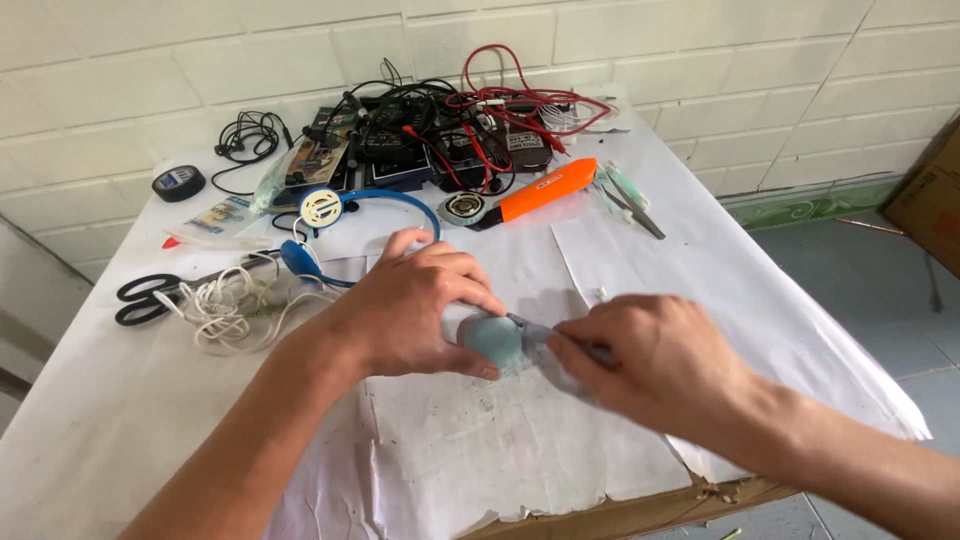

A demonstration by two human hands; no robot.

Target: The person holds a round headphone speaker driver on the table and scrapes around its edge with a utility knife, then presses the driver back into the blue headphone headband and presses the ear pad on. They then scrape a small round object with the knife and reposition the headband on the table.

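Left hand (415, 310) at frame centre — fingers curled, palm down, forearm running to lower left. Right hand (655, 365) just right of it — fingers pinched together, forearm exiting lower right.

pale teal earpiece (492, 340) | blue headphones (345, 215), cream cup | orange tool (545, 190), black tip | black scissors (145, 297) | white cord (235, 305) | black tape roll (179, 182) | red and black wires (500, 100) | white paper table cover (700, 250)

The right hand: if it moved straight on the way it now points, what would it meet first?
The right hand points left with a thin metal tool. It would first meet the small pale blue-grey object that the left hand holds on the paper-covered table; the tip seems already against it, though depth is unclear.
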